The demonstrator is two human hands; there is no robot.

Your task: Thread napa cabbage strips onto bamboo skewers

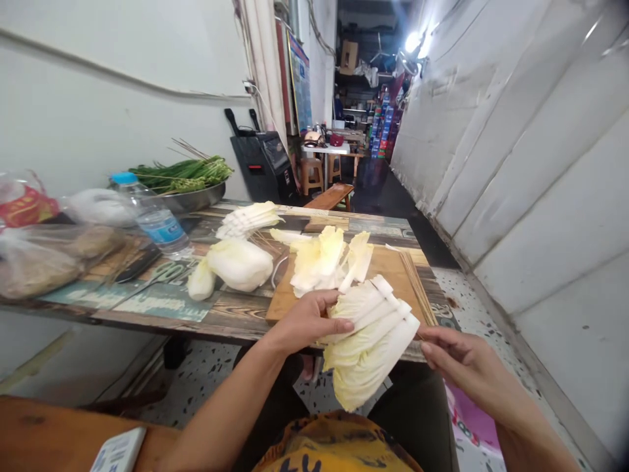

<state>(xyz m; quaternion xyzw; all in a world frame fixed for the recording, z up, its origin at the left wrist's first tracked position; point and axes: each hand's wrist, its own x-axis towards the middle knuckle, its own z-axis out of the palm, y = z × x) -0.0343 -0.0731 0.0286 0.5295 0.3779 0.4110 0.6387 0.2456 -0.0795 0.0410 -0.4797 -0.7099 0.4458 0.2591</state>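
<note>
My left hand (314,321) is closed on several overlapping napa cabbage leaves (371,347), its thumb on top. The leaves hang over the table's front edge above my lap, white stem ends to the right. At those ends my right hand (457,357) pinches what looks like a thin bamboo skewer, mostly hidden by the leaves and fingers. Loose cabbage leaves (319,259) lie behind on a wooden cutting board (393,269). A bundle of bamboo skewers (417,288) rests along the board's right side. To the left sit a cabbage head (240,263) and a smaller cabbage piece (201,280).
Another group of cabbage leaves (248,219) lies farther back. On the left are scissors (167,272), a water bottle (157,223), plastic bags (44,262) and a metal bowl (196,196) of greens. A black box-shaped device (263,164) stands beyond the table.
</note>
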